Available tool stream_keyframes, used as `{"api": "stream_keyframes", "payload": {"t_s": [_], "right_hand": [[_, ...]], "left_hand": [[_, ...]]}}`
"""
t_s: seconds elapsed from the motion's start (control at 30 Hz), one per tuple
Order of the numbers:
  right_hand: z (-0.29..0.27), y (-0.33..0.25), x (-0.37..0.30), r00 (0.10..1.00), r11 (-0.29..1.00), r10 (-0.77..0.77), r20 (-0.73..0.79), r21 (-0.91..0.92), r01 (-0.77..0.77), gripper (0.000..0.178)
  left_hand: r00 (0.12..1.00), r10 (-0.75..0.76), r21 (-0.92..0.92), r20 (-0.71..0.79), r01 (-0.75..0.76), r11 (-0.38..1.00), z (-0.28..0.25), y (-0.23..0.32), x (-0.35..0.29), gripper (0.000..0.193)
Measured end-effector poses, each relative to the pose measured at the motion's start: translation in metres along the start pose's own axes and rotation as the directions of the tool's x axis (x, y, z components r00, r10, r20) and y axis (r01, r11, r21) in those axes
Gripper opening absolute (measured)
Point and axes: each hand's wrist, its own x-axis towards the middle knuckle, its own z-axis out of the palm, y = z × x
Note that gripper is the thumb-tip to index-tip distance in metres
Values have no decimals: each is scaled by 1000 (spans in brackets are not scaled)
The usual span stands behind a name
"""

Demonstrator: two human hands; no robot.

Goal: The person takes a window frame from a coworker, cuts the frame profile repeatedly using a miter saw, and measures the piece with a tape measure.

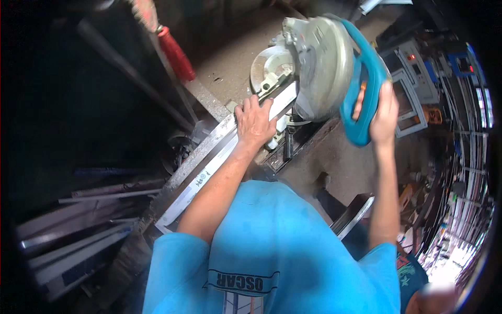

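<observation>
A miter saw (325,68) with a rounded pale blade guard and a teal handle (374,65) stands at the upper middle. My right hand (385,112) is wrapped around that handle, with fingers showing through its opening. My left hand (254,123) lies over a long white profile (191,193) and grips it near the saw, fingers curled over its top. The profile runs from the lower left up to the blade guard and has dark handwriting on its side. Its far end reaches the guard, which hides the blade; I cannot tell whether the two touch.
A metal support rail (196,157) runs along the profile. A red-handled tool (175,55) is at the upper left. Loose bars (86,243) lie at lower left. At right are a white frame (410,104), a control box (418,65) and racked bars (468,167). Another person (413,277) is at lower right.
</observation>
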Motion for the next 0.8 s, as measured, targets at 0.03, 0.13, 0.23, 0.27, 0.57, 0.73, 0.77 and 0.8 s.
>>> {"api": "stream_keyframes", "payload": {"t_s": [0.03,0.13,0.23,0.27,0.57,0.73,0.77,0.8], "right_hand": [[-11,-27,21,998,998,42,54,-54,-39,60],[-25,-75,91,988,987,104,118,-135,-88,66],[-45,-98,146,950,917,-288,120,-250,310,38],[-50,-102,159,951,919,-292,98,-248,307,38],[-61,91,116,729,801,-171,-663,337,495,28],[31,199,109,829,775,558,18,344,-529,44],[40,211,112,850,828,525,34,213,-519,55],[33,240,125,783,737,600,166,265,-621,58]], "left_hand": [[999,37,1,6,-37,999,0,1,1,51],[1000,-1,19,-15,2,1000,1,1,-1,53],[999,42,37,-31,-41,998,6,12,2,53],[999,27,54,-24,-26,998,8,11,2,53],[1000,-5,106,-20,7,994,0,15,4,54],[999,18,146,-34,-13,989,6,5,4,55],[1000,6,148,-11,-5,989,8,6,3,55],[999,35,138,-9,-34,990,12,13,5,55]]}}
